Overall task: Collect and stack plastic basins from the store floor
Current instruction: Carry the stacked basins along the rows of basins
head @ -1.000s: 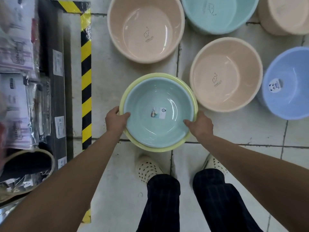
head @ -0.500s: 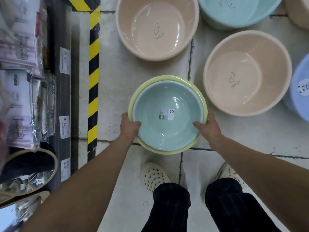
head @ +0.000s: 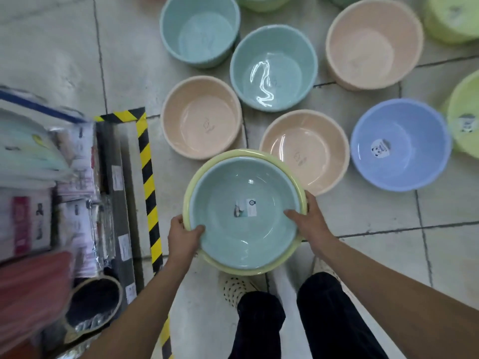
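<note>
Yellow basin (head: pixel 199 174) mostly hidden under teal basin (head: pixel 233 234)

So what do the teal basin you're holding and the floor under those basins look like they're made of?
The teal basin, nested in a yellow-green basin and gripped by the left hand and right hand, looks like smooth, glossy moulded plastic: uniform colour, thin rolled rim, curved light glints. The floor looks like glazed ceramic tile, judging by the dark grout lines and dull sheen.

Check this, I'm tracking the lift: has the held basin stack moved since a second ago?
Yes. The basin stack now overlaps the peach basin's near rim, which it cleared before: raised and shifted right toward it.
</note>
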Action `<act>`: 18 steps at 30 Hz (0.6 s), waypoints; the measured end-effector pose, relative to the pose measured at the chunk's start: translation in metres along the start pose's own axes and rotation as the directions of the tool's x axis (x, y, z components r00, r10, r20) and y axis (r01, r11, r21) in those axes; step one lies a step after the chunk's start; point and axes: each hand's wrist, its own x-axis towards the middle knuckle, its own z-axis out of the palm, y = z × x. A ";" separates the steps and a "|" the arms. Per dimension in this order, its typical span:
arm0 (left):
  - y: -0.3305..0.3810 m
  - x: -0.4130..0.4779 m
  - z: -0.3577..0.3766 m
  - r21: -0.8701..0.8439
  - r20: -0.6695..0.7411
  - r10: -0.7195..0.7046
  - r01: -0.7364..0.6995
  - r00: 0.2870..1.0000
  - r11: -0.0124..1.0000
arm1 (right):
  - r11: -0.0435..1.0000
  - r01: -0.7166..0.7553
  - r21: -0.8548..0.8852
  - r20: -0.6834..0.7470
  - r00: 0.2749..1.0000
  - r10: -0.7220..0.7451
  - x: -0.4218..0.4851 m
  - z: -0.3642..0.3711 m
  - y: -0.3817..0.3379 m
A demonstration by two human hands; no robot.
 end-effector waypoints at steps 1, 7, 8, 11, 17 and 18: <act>0.022 -0.018 0.002 0.001 0.003 0.022 -0.022 1.000 1.000 | 1.000 0.007 0.019 -0.004 1.000 -0.007 -0.010 -0.013 -0.012; 0.130 -0.102 0.044 0.040 0.097 0.183 -0.187 0.978 0.982 | 0.998 0.020 0.066 -0.120 0.993 -0.012 -0.061 -0.114 -0.066; 0.146 -0.116 0.054 0.048 0.128 0.197 -0.205 0.972 0.978 | 0.997 0.025 0.078 -0.145 0.989 -0.013 -0.069 -0.133 -0.073; 0.185 -0.156 0.092 0.065 0.202 0.252 -0.270 0.946 0.961 | 0.993 0.027 0.113 -0.231 0.973 -0.001 -0.092 -0.193 -0.086; 0.237 -0.222 0.167 0.034 0.319 0.276 -0.302 0.907 0.953 | 0.981 0.026 0.194 -0.355 0.934 0.046 -0.132 -0.293 -0.098; 0.243 -0.229 0.177 0.024 0.334 0.266 -0.290 0.904 0.957 | 0.979 0.025 0.202 -0.372 0.927 0.053 -0.135 -0.305 -0.099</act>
